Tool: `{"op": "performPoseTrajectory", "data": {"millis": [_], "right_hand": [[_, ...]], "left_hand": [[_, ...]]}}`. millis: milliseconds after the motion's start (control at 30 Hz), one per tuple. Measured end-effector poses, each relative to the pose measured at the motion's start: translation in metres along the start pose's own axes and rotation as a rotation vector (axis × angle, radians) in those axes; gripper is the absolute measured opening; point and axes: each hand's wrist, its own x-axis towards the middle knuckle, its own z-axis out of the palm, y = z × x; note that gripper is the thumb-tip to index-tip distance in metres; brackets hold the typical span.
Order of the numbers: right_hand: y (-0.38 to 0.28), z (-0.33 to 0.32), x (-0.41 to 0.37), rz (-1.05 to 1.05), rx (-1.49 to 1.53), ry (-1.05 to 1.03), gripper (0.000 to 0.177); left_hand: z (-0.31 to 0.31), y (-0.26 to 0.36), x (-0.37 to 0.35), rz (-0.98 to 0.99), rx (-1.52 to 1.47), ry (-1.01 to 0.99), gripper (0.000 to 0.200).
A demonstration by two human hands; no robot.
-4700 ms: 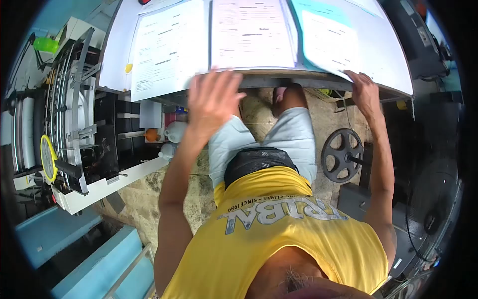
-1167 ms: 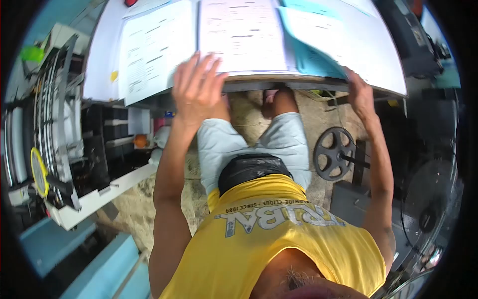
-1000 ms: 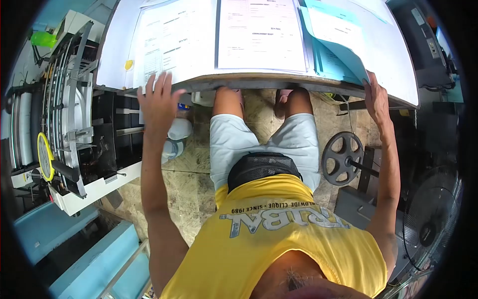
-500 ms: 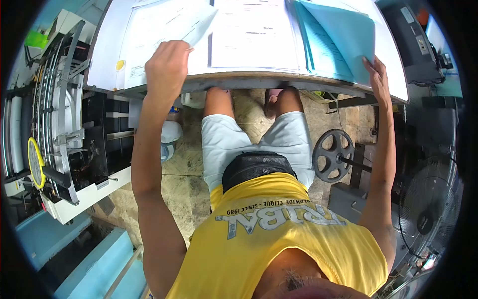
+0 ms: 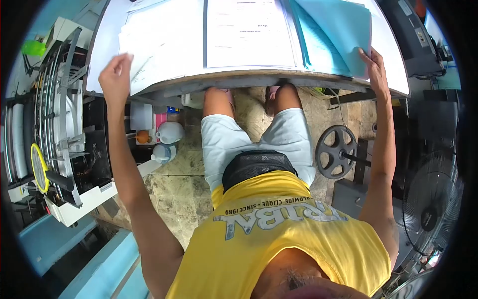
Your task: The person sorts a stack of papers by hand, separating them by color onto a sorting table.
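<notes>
White printed sheets (image 5: 169, 37) lie at the left of the white table (image 5: 97, 60), and another printed stack (image 5: 249, 40) lies in the middle. My left hand (image 5: 117, 74) has its fingers closed at the left edge of the left sheets; whether a page corner is between the fingertips is hard to see. At the right, my right hand (image 5: 376, 70) pinches the lower right corner of a raised light-blue sheet (image 5: 348, 30). More blue sheets (image 5: 316, 45) lie beneath it.
Under the table are white jugs (image 5: 170, 132) and, to the right, a black weight plate (image 5: 336, 152). A fan (image 5: 428, 214) stands at the right. A machine with metal rails (image 5: 62, 114) and a yellow racket (image 5: 40, 168) are at the left.
My left hand has moved left and slightly down, and the page it held has swung over to the left. My right hand has shifted slightly up, still holding the blue sheet.
</notes>
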Motion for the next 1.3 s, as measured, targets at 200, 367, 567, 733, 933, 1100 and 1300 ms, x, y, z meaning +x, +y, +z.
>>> {"op": "performPoseTrajectory", "data": {"millis": [200,367,567,733,933,1100,1300], "right_hand": [[-0.029,0.014,0.021,-0.061,0.074,0.019,0.038],[-0.027,0.022,0.047,-0.304,-0.106,0.092,0.042],[-0.082,0.057,0.061,-0.363,-0.027,0.105,0.027],[-0.116,0.112,0.073,-0.508,-0.338,0.104,0.024],[-0.109,0.176,0.070,-0.986,-0.765,0.144,0.039],[-0.106,0.182,0.026,-0.836,-0.876,-0.127,0.040],[-0.093,0.182,0.010,-0.918,-0.787,-0.172,0.021]], "left_hand": [[0.079,0.109,0.022,0.635,-0.021,-0.014,0.057],[0.166,0.160,-0.022,0.867,0.443,-0.333,0.056],[0.164,0.144,-0.041,1.050,0.358,-0.309,0.040],[0.176,0.124,-0.029,1.100,0.322,-0.270,0.030],[0.172,0.131,-0.042,1.058,0.229,-0.314,0.028],[0.173,0.123,-0.051,1.050,0.169,-0.242,0.027],[0.174,0.132,-0.047,0.951,0.072,-0.130,0.018]]}}
